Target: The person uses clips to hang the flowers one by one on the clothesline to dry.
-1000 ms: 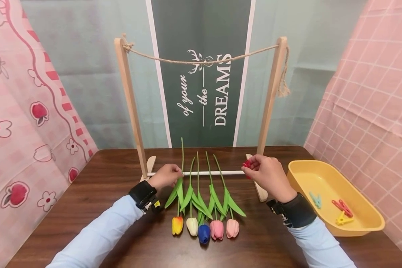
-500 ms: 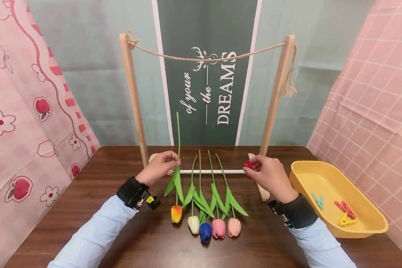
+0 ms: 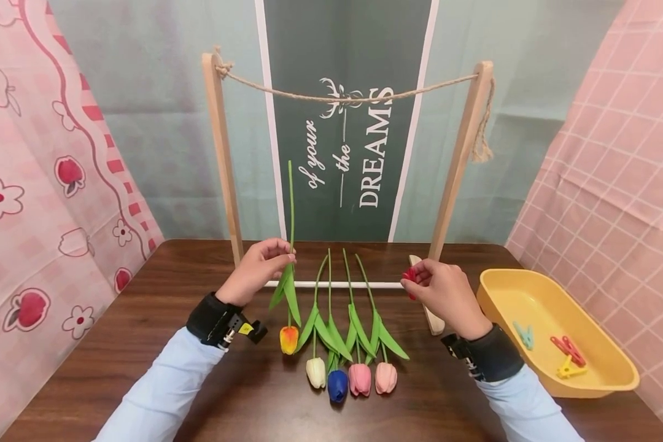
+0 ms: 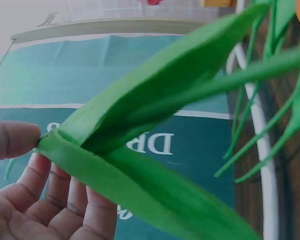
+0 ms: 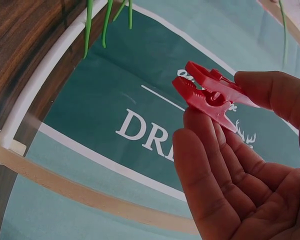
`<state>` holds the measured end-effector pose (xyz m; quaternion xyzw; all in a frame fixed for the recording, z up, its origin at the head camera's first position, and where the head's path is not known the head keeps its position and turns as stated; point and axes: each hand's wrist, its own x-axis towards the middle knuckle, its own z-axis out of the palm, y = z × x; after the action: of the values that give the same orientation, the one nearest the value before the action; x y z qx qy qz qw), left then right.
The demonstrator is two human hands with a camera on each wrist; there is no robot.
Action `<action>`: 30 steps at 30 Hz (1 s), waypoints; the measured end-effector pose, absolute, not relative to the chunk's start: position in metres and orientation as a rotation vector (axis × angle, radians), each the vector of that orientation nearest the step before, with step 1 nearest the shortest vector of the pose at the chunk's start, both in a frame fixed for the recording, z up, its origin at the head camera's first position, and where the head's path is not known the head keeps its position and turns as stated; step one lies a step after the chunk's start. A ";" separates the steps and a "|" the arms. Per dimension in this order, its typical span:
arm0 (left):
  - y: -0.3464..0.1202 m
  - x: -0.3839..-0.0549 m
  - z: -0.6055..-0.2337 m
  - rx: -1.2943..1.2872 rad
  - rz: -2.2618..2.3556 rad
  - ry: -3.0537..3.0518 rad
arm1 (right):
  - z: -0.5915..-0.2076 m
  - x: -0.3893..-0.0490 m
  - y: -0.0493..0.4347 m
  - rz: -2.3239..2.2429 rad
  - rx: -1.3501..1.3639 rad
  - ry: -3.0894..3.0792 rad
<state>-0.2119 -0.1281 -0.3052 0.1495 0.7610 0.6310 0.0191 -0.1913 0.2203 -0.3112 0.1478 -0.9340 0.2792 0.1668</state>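
Left forearm extends forward from the lower left; left hand [image 3: 259, 267] pinches the orange-and-yellow tulip [image 3: 289, 339] by its stem near the leaf base, thumb against curled fingers. The tulip points bloom-down, stem end up, at the left of the row.

Right hand [image 3: 447, 291], near the right post, holds a red clip [image 5: 205, 95] between thumb and fingers; remaining fingers loosely bent, palm visible to the right wrist camera. Clip: glossy plastic, ridged tips slightly apart.

Four tulips [image 3: 360, 379] (white, blue, pink, pale pink) lie side by side, blooms toward the person; leaves broad, smooth, pointed; thin green stems crossing over a smooth white rod [image 3: 387, 285]. Frame: flat, pale wooden posts [image 3: 223, 147] with a sagging twisted-fibre rope [image 3: 320, 98], its loose end frayed. Table [image 3: 143, 325]: dark wood grain. At right, a rounded yellow tub [image 3: 591, 316] holds teal, red and yellow clips [image 3: 568, 348].
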 end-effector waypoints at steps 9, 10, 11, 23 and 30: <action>-0.125 -0.213 -0.292 0.506 2.155 2.284 | -0.317 -0.193 0.219 0.800 0.407 -2.689; -0.124 -0.213 -0.291 0.516 2.184 2.265 | -0.317 -0.193 0.219 0.802 0.406 -2.692; -0.124 -0.213 -0.289 0.528 2.207 2.254 | -0.317 -0.193 0.219 0.806 0.405 -2.694; -0.124 -0.216 -0.277 0.601 2.353 2.250 | -0.315 -0.193 0.215 0.797 0.419 -2.679; -0.128 -0.220 -0.273 0.596 2.420 2.243 | -0.320 -0.193 0.214 0.800 0.418 -2.693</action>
<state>-0.2198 -0.1278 -0.2726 0.1768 0.6652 0.7177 -0.1056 -0.1932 0.2142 -0.3200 0.1456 -0.9374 0.2786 0.1500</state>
